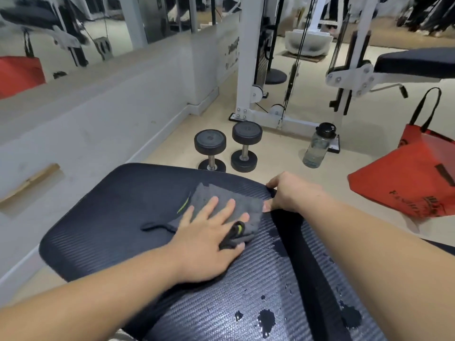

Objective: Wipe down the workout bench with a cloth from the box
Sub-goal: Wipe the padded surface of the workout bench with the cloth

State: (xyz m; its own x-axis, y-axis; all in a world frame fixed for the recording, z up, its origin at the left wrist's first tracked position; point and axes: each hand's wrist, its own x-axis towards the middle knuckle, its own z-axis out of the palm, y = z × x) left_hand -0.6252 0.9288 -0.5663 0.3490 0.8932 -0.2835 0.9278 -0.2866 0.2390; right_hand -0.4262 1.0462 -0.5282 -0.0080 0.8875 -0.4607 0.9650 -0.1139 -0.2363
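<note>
A dark workout bench pad (103, 225) with a ribbed texture fills the lower middle of the view. A grey cloth (221, 200) with green trim lies on it near the far end. My left hand (209, 237) presses flat on the cloth, fingers spread. My right hand (290, 193) grips the bench's far right edge, its thumb touching the cloth's corner. Dark wet patches (266, 319) sit on the near part of the pad.
Two black dumbbells (227, 150) stand on the floor beyond the bench, with a clear water bottle (318, 146) to their right. A red tote bag (408, 178) sits at the right. A white cable machine (261, 70) stands behind. A low wall runs along the left.
</note>
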